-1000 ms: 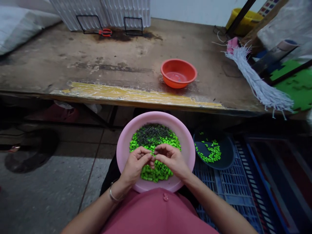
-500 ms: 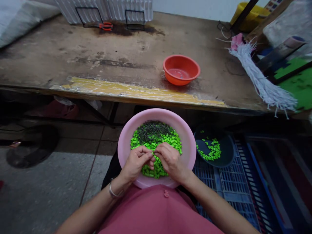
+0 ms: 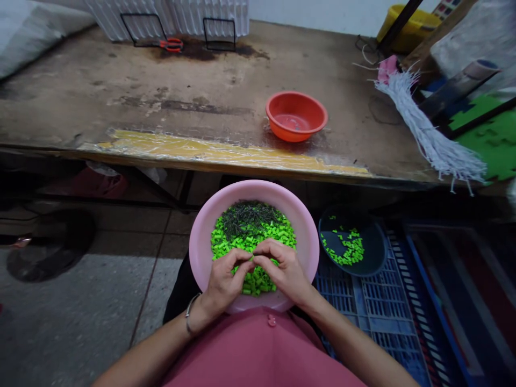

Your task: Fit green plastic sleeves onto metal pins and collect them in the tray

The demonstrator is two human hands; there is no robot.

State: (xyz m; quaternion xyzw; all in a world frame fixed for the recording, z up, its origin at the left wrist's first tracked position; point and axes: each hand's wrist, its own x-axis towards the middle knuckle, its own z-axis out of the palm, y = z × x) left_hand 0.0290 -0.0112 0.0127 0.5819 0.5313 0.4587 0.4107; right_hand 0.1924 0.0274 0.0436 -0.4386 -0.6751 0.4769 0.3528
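Note:
My left hand [image 3: 229, 277] and my right hand [image 3: 282, 269] meet fingertip to fingertip over a pink basin [image 3: 198, 242]. Thumb and forefinger of the left are pinched on a tiny green piece, barely visible at the tips. The right is pinched too, but its fingers hide what lies in them. Below, the basin holds many short bright green plastic pieces [image 3: 278, 232], tube-like in shape. A heap of thin dark pin-like pieces [image 3: 245, 217] rests on them toward the far side.
On the worn wooden table [image 3: 161, 80] ahead stand an orange-red bowl [image 3: 296, 115] and orange-handled pliers or cutters [image 3: 172, 45]. White cords [image 3: 423, 118] lie at the right. A dark basin [image 3: 373, 252] with more green pieces sits on a blue plastic crate [image 3: 387, 306] at my right.
My fingertips have come closer together at the same spot above the basin, and both thumbs now press inward. The whole view has shifted slightly.

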